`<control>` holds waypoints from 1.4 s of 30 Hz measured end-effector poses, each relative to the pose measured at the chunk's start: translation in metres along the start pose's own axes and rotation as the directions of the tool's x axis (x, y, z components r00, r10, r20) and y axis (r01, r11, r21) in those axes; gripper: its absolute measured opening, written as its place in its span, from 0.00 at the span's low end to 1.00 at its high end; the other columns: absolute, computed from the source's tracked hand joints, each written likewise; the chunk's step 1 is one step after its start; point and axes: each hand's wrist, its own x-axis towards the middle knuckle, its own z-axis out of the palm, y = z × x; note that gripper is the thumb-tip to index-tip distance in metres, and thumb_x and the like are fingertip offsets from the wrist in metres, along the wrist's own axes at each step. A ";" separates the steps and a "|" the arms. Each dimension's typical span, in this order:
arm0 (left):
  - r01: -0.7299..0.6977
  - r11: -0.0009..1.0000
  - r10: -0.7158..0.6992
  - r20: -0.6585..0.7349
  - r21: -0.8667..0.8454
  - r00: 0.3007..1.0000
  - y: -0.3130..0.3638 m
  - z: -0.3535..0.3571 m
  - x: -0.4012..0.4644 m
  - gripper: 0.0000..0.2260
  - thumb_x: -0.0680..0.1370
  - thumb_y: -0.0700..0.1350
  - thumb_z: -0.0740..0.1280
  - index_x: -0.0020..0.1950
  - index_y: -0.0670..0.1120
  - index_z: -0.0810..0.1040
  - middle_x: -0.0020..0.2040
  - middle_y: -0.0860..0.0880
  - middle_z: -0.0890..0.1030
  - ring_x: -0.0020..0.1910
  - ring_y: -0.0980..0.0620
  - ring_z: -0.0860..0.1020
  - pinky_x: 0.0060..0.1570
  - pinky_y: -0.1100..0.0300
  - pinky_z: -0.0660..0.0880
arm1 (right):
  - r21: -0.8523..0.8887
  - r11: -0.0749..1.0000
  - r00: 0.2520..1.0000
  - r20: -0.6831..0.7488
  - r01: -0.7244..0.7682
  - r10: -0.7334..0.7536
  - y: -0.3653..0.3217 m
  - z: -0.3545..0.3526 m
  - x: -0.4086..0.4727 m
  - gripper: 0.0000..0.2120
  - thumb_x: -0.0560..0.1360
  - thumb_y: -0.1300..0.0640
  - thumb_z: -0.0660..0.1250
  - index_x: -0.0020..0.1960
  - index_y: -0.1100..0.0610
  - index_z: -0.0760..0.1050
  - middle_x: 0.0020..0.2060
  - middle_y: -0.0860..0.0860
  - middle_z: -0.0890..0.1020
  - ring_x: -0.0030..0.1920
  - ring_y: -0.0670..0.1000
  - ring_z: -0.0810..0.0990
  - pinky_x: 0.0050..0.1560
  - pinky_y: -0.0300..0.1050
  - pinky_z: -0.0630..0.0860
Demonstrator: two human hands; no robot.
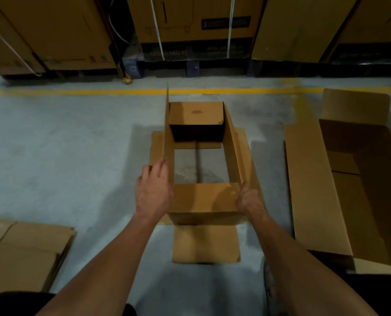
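A long brown cardboard box (232,142) stands on the grey floor in the middle of the view, with bare floor showing through its open middle. Its far end flap (195,112) and near end flap (204,197) are folded in. The left long flap (167,124) stands upright; the right long flap lies outward. My left hand (153,188) rests with straight fingers against the outside of that left flap. My right hand (250,199) holds the box's near right corner; its fingers are hidden behind the cardboard.
A stack of flattened cardboard (23,252) lies at the lower left. A larger opened box (358,179) lies on the floor at the right. A yellow floor line (76,91) runs across behind, with big strapped cartons (190,26) on pallets beyond it.
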 end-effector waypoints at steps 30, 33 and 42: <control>-0.053 0.995 0.091 0.505 -0.090 0.858 0.004 0.076 0.039 0.32 0.87 0.58 0.56 0.86 0.45 0.52 0.85 0.43 0.59 0.84 0.40 0.54 0.81 0.40 0.56 | 0.065 0.998 0.998 0.053 0.024 -0.027 0.007 0.015 0.017 0.26 0.84 0.61 0.59 0.82 0.56 0.62 0.72 0.63 0.75 0.71 0.65 0.76 0.69 0.54 0.75; -0.078 0.997 0.063 0.701 -0.010 0.710 0.014 0.095 0.046 0.36 0.85 0.68 0.43 0.88 0.50 0.43 0.87 0.42 0.53 0.86 0.40 0.44 0.80 0.34 0.38 | 0.130 0.992 0.999 0.053 0.002 -0.009 0.011 0.019 0.019 0.28 0.85 0.59 0.57 0.85 0.52 0.58 0.73 0.63 0.74 0.71 0.65 0.75 0.70 0.55 0.74; 0.204 0.960 -0.026 0.668 -0.190 0.744 0.021 0.017 0.085 0.22 0.87 0.60 0.58 0.59 0.45 0.83 0.58 0.42 0.85 0.50 0.44 0.81 0.51 0.51 0.77 | 0.700 0.650 0.940 0.335 -0.295 0.066 0.025 -0.007 0.031 0.39 0.82 0.27 0.46 0.72 0.55 0.74 0.62 0.56 0.80 0.49 0.55 0.78 0.47 0.52 0.76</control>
